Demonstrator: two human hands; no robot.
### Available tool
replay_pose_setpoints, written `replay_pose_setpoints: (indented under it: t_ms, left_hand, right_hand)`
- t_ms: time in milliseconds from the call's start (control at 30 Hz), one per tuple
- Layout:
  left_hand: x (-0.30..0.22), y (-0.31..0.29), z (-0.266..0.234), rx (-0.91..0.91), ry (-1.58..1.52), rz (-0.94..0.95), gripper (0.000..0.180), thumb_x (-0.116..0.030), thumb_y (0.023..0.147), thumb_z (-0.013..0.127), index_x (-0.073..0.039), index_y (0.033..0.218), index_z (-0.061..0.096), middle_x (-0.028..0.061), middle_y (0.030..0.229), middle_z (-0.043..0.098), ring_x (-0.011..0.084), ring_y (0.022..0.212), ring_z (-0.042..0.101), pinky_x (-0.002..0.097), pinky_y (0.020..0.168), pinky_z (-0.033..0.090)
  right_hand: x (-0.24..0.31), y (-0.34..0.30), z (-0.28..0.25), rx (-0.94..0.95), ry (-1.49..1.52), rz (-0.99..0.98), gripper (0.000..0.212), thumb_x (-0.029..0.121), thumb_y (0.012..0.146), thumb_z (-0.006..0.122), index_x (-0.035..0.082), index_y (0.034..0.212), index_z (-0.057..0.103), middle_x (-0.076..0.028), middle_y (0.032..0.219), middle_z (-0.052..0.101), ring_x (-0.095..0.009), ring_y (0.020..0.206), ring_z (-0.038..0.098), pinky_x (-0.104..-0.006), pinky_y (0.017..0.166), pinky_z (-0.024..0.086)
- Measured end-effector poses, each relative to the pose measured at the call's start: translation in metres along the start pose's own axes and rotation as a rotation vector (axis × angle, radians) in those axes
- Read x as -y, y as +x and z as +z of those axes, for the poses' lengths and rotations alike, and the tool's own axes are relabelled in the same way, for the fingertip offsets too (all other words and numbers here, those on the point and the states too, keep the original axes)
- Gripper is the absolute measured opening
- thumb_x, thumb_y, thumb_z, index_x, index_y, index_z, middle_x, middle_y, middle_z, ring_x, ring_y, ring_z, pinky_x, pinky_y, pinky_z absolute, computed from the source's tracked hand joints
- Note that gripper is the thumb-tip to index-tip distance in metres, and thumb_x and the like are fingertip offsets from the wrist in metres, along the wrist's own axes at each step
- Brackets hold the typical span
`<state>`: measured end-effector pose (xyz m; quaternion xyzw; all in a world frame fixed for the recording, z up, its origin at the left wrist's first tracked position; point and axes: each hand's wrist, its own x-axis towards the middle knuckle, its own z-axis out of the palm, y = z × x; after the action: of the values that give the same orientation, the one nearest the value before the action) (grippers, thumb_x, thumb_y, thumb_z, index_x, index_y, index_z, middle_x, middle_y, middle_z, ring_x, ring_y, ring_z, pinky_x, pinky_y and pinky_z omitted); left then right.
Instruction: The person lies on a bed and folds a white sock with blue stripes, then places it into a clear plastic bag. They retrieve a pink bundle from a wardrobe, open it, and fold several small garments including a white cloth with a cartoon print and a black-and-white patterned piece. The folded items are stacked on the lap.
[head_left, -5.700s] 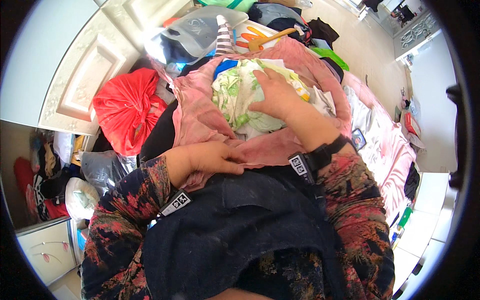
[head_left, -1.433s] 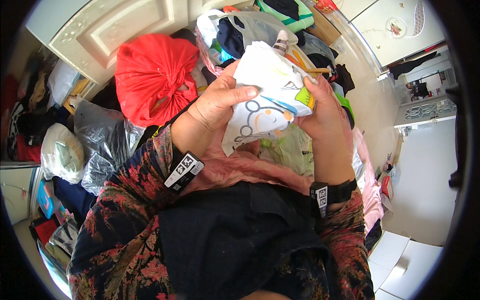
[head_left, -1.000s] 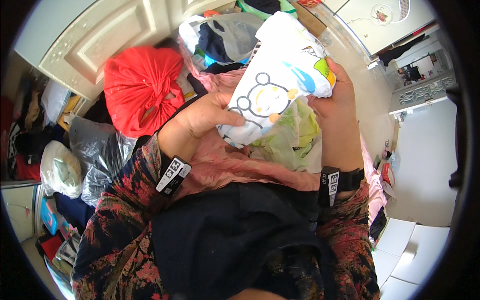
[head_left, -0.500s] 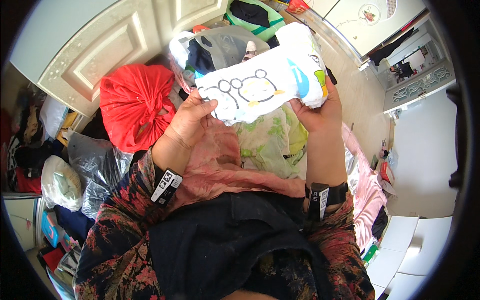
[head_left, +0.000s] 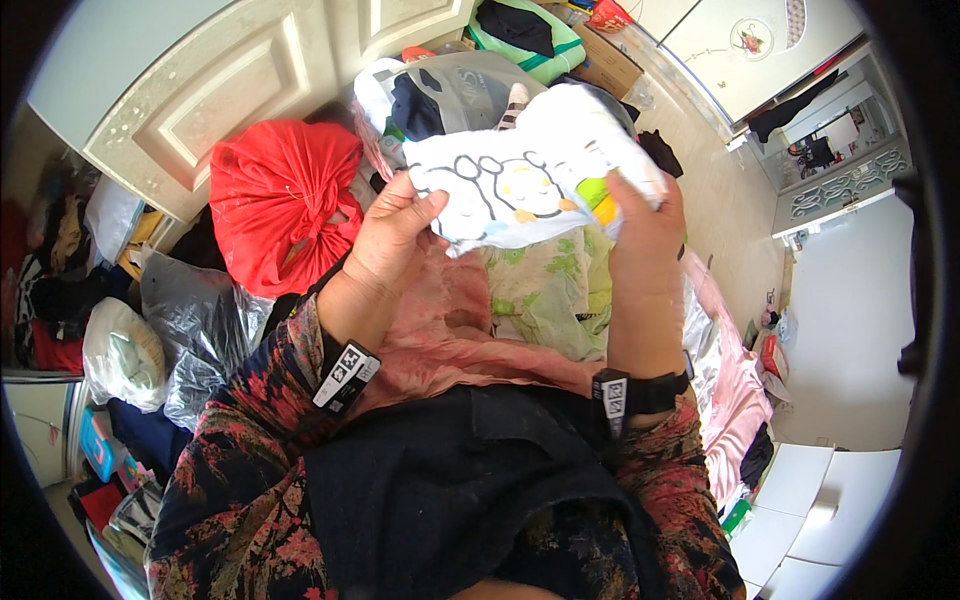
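Note:
Between my two hands a white cloth with black-outlined cartoon figures (head_left: 500, 185) is held up, folded over on itself. My left hand (head_left: 398, 225) pinches its lower left corner, thumb on top. At the other end, my right hand (head_left: 645, 225) grips the cloth with the thumb over a green and yellow patch of the print. What kind of item the cloth is, I cannot tell. Below it lie a pale cloth with green leaf print (head_left: 540, 280) and a crumpled pink cloth (head_left: 450, 320), spread toward my lap.
A knotted red cloth bundle (head_left: 275, 205) sits on the left, beside black and clear plastic bags (head_left: 195, 320). Behind the cloth stands a grey plastic bag (head_left: 470, 90) with dark clothes. A cream panelled door (head_left: 220, 90) is at far left. More pink fabric (head_left: 730, 380) lies right.
My right hand has turned inward and its thumb has come over the front of the cloth. The cloth's right end has folded and dropped, covering the blue print. My left hand keeps its pinch.

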<state>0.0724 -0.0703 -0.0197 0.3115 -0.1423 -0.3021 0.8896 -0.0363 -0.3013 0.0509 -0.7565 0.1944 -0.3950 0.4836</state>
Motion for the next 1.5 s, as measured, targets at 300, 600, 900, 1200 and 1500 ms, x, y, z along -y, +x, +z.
replay_pose_setpoints:
  t_ms: [300, 600, 900, 1200, 1500]
  left_hand:
    - [-0.008, -0.006, 0.002, 0.119, -0.189, -0.205, 0.037, -0.012, 0.097, 0.060, -0.006, 0.133, 0.056, 0.0074, 0.122, 0.065, 0.0214, 0.114, 0.063, 0.0382, 0.095, 0.053]
    - [-0.007, -0.002, -0.002, 0.008, -0.177, -0.199, 0.055, -0.007, 0.087, 0.071, -0.007, 0.138, 0.047, 0.0106, 0.127, 0.061, 0.0255, 0.116, 0.061, 0.0436, 0.101, 0.050]
    - [-0.004, -0.004, 0.007, 0.167, -0.107, -0.098, 0.064, 0.000, 0.083, 0.070, -0.008, 0.141, 0.045, 0.0094, 0.132, 0.060, 0.0256, 0.121, 0.059, 0.0407, 0.104, 0.046]
    - [0.021, -0.019, 0.020, 0.710, 1.049, -0.067, 0.051, 0.000, 0.091, 0.061, -0.003, 0.141, 0.049, 0.0080, 0.129, 0.063, 0.0165, 0.119, 0.059, 0.0306, 0.100, 0.047]
    - [0.028, -0.022, 0.022, 0.805, 1.222, -0.111, 0.056, -0.005, 0.087, 0.065, -0.006, 0.141, 0.052, 0.0075, 0.095, 0.064, 0.0162, 0.085, 0.062, 0.0300, 0.077, 0.052]
  right_hand:
    - [0.030, -0.040, 0.053, 0.370, -0.645, -0.997, 0.039, 0.005, 0.067, 0.070, 0.007, 0.106, 0.067, -0.009, 0.096, 0.052, -0.029, 0.088, 0.056, -0.0397, 0.076, 0.048]
    - [0.039, -0.059, 0.064, 0.772, -0.566, -1.117, 0.032, 0.012, 0.070, 0.069, 0.008, 0.102, 0.066, -0.005, 0.103, 0.057, -0.030, 0.103, 0.056, -0.0453, 0.093, 0.047]
    - [0.034, -0.047, 0.035, 0.689, 0.505, 0.218, 0.053, 0.031, 0.089, 0.073, 0.003, 0.130, 0.054, -0.010, 0.123, 0.061, -0.021, 0.115, 0.059, -0.0385, 0.099, 0.048]
    - [-0.017, -0.118, 0.003, 0.705, 0.895, 0.942, 0.053, 0.000, 0.074, 0.081, 0.004, 0.123, 0.061, -0.009, 0.110, 0.069, -0.024, 0.099, 0.067, -0.0387, 0.088, 0.055]
    - [-0.070, -0.059, -0.102, -0.136, 0.608, 0.870, 0.034, 0.011, 0.083, 0.075, -0.003, 0.112, 0.065, -0.014, 0.103, 0.070, -0.027, 0.088, 0.071, -0.0414, 0.077, 0.060]
